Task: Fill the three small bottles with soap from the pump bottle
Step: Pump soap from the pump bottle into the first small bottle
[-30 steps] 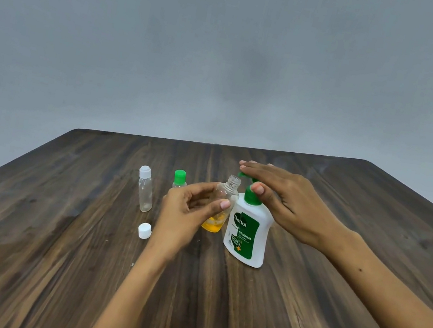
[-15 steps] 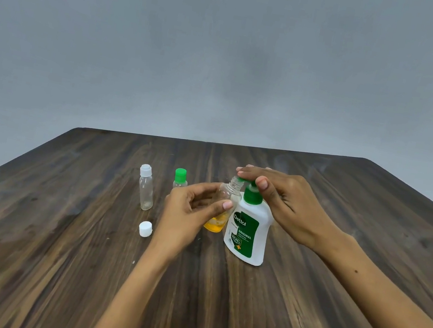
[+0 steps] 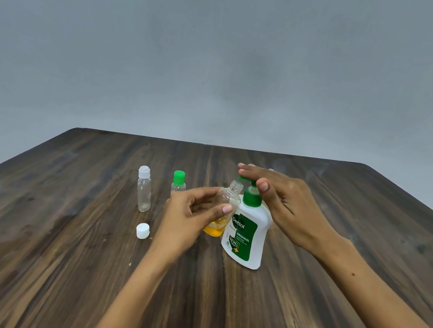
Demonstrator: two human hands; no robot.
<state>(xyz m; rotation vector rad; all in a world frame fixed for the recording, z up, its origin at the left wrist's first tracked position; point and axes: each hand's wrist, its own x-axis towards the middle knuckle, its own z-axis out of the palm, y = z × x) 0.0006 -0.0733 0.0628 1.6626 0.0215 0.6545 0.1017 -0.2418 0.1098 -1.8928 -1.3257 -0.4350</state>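
The things stand mid-counter, well apart from its near and side edges, with bare wood all round them. Compared with half a second ago, the pump head stands higher, and the right hand has risen with it; its straight fingers lie flat on top. The left hand grasps the open bottle between thumb and fingers, tilted, touching the pump bottle, its mouth just under the spout. Yellow soap sits in its bottom. To the left stand a green-capped bottle and a white-capped bottle. A loose cap lies near the left hand.
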